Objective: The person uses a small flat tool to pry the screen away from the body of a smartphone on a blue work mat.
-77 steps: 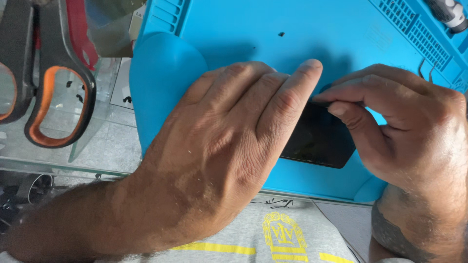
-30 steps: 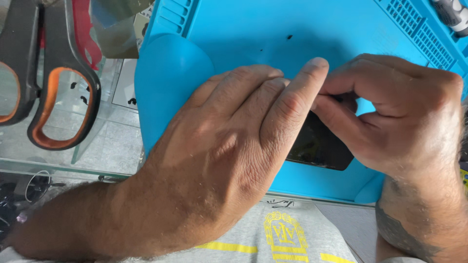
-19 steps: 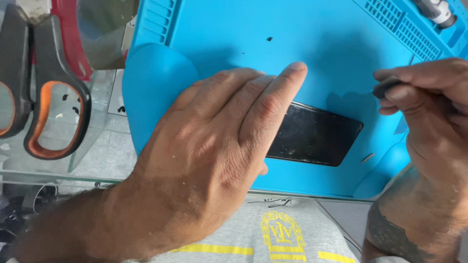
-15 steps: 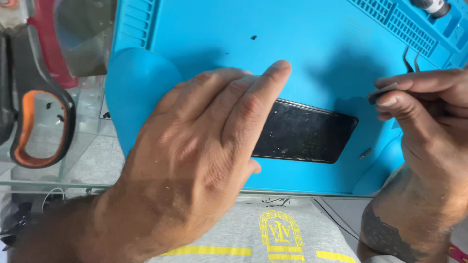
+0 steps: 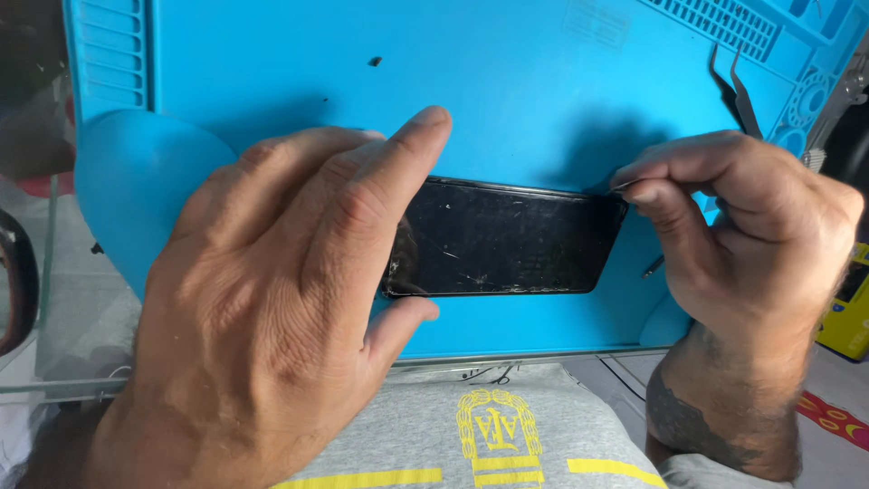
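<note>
A black smartphone (image 5: 507,240) with a scratched, cracked screen lies flat on a blue silicone work mat (image 5: 507,81). My left hand (image 5: 290,299) covers the phone's left end, fingers pressing on it and the thumb against its near edge. My right hand (image 5: 733,226) is at the phone's upper right corner, thumb and forefinger pinched on a thin metal tool (image 5: 621,186) whose tip touches that corner. Most of the tool is hidden in my fingers.
Metal tweezers (image 5: 738,86) lie on the mat at the upper right, near ribbed compartments (image 5: 724,23). A small dark speck (image 5: 374,62) sits on the mat's far part. The mat rests on a glass table (image 5: 54,299). A yellow object (image 5: 846,303) sits at far right.
My right hand lifted off the phone, drew back to the right, then returned with the pinched tool to the phone's upper right corner. The left hand kept pressing the phone. The view shifted right.
</note>
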